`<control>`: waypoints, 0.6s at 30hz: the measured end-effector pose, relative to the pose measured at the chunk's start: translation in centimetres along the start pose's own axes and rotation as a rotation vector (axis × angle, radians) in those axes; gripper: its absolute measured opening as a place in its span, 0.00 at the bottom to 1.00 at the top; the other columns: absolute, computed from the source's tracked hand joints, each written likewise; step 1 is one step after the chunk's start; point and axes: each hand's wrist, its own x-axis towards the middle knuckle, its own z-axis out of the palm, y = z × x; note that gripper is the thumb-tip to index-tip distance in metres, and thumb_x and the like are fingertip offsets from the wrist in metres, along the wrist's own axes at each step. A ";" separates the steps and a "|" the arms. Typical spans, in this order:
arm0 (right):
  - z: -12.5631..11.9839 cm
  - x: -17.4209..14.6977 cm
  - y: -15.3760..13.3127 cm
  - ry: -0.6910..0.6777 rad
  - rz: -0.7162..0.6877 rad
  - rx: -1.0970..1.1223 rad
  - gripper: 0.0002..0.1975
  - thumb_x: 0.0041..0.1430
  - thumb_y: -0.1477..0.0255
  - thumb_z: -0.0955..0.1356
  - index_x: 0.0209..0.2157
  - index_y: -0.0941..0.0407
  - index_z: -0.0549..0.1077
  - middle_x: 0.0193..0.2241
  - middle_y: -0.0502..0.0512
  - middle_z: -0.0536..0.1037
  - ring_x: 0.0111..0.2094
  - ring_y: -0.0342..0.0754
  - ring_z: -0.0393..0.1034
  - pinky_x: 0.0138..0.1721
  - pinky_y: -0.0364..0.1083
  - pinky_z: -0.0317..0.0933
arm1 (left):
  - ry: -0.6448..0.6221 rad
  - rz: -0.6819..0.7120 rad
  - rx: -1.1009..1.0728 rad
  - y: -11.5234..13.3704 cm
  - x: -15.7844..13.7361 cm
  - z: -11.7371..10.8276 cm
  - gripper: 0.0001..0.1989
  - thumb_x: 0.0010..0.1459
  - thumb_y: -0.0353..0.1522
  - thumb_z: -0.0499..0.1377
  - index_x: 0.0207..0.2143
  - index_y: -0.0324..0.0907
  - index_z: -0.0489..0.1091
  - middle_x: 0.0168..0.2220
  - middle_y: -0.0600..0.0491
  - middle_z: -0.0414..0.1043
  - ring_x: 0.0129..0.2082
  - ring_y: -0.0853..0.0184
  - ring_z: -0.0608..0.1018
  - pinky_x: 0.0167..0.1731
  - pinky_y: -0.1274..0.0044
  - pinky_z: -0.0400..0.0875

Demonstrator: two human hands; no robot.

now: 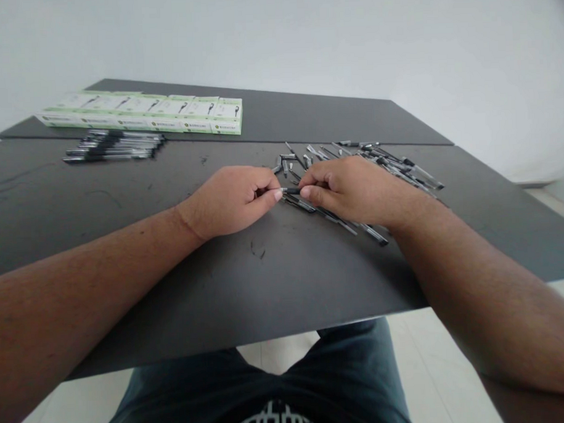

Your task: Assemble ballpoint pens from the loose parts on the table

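Between my two hands, over the middle of the table, is a pen (291,190) with a dark grip. My left hand (238,199) pinches its pale tip end between thumb and forefinger. At the dark part, the thumb and fingers of my right hand (343,188) are closed on the same pen. Under and around my right hand lie loose pen parts (342,220): clear barrels, thin refills and black-ended pieces. A few small caps (286,165) rest just beyond my fingertips. My fingers hide part of the held pen.
A bundle of pens (115,145) lies side by side at the left. Behind it stands a row of green and white boxes (214,126) with pen pictures. The dark table (211,300) has its near edge above my lap, and a seam crosses it behind the pens.
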 end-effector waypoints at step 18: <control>-0.2 -0.1 -0.2 -0.026 0.004 -0.007 0.11 0.76 0.65 0.71 0.47 0.51 0.88 0.33 0.51 0.87 0.33 0.51 0.76 0.39 0.50 0.60 | 0.011 0.012 -0.003 -0.1 -0.1 0.1 0.18 0.74 0.43 0.54 0.37 0.46 0.78 0.30 0.52 0.80 0.32 0.61 0.79 0.39 0.69 0.70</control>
